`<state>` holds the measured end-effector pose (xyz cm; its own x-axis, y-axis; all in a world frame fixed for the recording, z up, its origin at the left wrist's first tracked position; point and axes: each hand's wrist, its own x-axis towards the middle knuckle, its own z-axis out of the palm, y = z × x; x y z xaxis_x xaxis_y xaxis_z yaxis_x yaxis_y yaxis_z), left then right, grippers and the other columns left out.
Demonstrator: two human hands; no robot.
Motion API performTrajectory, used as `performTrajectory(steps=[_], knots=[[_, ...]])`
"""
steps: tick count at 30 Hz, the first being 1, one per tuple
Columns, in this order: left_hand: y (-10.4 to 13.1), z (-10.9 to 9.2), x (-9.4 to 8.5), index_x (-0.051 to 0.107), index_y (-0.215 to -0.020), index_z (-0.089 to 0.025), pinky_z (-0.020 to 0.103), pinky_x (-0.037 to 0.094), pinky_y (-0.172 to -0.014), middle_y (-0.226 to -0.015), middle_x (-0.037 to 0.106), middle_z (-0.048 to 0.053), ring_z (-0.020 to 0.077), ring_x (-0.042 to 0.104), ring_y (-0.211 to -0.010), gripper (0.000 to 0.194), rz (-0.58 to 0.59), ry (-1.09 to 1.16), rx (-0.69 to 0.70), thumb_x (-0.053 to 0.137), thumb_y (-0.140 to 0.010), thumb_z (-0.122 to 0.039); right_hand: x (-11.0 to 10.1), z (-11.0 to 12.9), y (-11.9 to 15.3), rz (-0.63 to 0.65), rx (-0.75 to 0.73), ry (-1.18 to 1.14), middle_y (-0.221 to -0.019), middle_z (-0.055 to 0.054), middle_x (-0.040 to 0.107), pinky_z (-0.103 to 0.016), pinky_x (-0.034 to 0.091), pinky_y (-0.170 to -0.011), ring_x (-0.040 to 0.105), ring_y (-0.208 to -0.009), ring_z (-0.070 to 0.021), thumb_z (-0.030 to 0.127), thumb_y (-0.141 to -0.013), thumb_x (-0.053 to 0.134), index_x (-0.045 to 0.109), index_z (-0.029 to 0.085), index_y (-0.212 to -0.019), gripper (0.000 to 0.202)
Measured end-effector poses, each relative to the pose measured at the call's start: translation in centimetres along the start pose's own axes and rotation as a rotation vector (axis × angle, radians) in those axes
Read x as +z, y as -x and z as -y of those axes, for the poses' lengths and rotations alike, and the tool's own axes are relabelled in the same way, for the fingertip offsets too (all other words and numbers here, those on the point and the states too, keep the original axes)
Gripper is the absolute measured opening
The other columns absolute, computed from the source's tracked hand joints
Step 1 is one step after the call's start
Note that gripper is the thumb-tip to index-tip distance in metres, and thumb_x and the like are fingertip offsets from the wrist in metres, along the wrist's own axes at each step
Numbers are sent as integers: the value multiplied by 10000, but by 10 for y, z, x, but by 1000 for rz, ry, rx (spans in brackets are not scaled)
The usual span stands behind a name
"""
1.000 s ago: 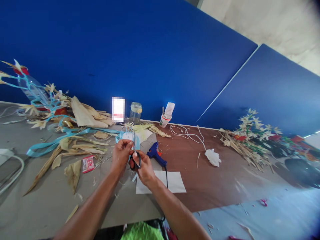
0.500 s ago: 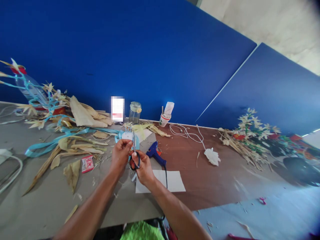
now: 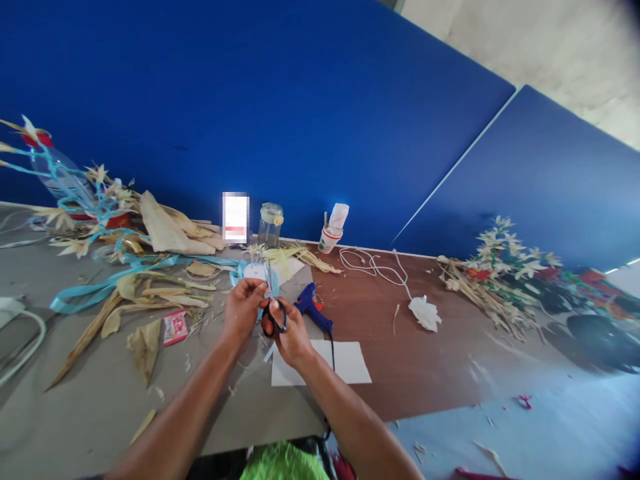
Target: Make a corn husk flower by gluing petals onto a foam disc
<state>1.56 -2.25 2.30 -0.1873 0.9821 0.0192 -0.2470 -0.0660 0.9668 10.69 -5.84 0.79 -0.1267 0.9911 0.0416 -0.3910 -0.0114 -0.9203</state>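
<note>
My right hand (image 3: 291, 337) is wrapped round the black handles of a pair of scissors (image 3: 283, 316), whose blades point up and away from me. Close beside the blades, my left hand (image 3: 245, 303) is closed in a pinch; what sits between its fingertips is too small to make out. Just beyond my fingers are a roll of light blue ribbon (image 3: 237, 272) and a round white piece (image 3: 256, 272). A blue glue gun (image 3: 314, 307) lies to the right of my right hand, its cord running over a white sheet of paper (image 3: 353, 363).
Dried husks (image 3: 167, 227) and a loose blue ribbon (image 3: 83, 300) spread over the left side, with a red packet (image 3: 175, 328) nearer me. Along the blue partition stand a lidded jar (image 3: 271, 225) and a paper cup (image 3: 330, 240). A white cable (image 3: 380, 270) and husk flowers (image 3: 505, 247) lie rightward.
The scissors' handles have spread further apart, and my right hand has shifted slightly to the right. My left hand stays nearly where it was.
</note>
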Motion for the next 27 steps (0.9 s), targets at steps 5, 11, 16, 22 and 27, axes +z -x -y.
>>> performTrajectory(steps=[5, 11, 16, 22, 27], knots=[[1, -2, 1, 553, -667, -174, 215, 376, -468, -525, 510, -50, 87, 465, -449, 215, 16, 3, 8, 669, -620, -350, 0, 0, 1, -34, -30, 62, -446, 50, 426, -227, 213, -453, 305, -435, -70, 605, -704, 602, 609, 152, -723, 454], [1, -2, 0, 560, -681, -164, 209, 367, -469, -535, 511, -53, 83, 462, -458, 228, 9, 15, -7, 676, -615, -349, -1, 3, 0, -17, 6, 33, -461, 48, 449, -222, 219, -454, 332, -439, -68, 579, -699, 622, 585, 160, -716, 421], [-1, 0, 1, 565, -667, -158, 211, 370, -486, -513, 516, -49, 87, 470, -472, 183, 34, 13, -2, 666, -624, -305, -2, 7, -3, -21, 31, 3, -450, 48, 461, -218, 218, -452, 345, -433, -66, 576, -697, 627, 546, 162, -686, 421], [-1, 0, 1, 559, -669, -164, 221, 384, -503, -528, 530, -47, 90, 482, -470, 182, 51, 30, 21, 664, -636, -309, -4, 8, -2, -29, 6, 5, -435, 62, 427, -223, 187, -448, 303, -418, -52, 547, -690, 652, 557, 153, -668, 406], [-2, 0, 0, 564, -677, -167, 231, 395, -524, -536, 539, -40, 100, 493, -486, 222, 47, 21, 2, 679, -617, -347, -6, 10, -3, -2, 41, -10, -444, 58, 451, -223, 171, -438, 316, -414, -53, 525, -705, 652, 587, 145, -755, 389]])
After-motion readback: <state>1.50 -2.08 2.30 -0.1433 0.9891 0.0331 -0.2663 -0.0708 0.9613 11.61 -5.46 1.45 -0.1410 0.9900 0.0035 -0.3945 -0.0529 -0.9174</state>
